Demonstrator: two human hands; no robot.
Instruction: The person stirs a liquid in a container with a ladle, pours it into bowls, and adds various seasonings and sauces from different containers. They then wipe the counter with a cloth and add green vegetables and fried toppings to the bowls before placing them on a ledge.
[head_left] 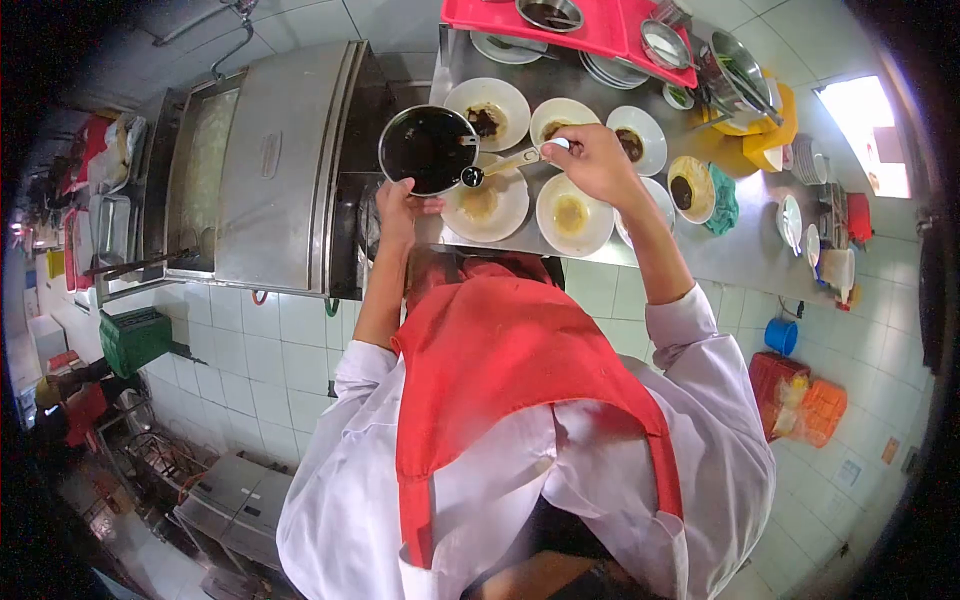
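My left hand (403, 208) holds a round metal pot (428, 150) of dark liquid by its lower edge, at the left end of the steel counter. Pinched in my right hand (595, 165) is the handle of a small ladle (515, 162). The ladle's cup, with dark liquid in it, hangs just right of the pot, over a white bowl (487, 205) with a yellowish liquid. Another white bowl (575, 215) with yellowish liquid lies below my right hand. Behind them, a white bowl (487, 112) and others hold dark sauce.
A red tray (600, 30) with metal dishes lies on the shelf at the back. A green cloth (722, 200) is beside a bowl at the right. A large steel appliance (275, 165) stands to the left, and a yellow container (768, 145) at the back right.
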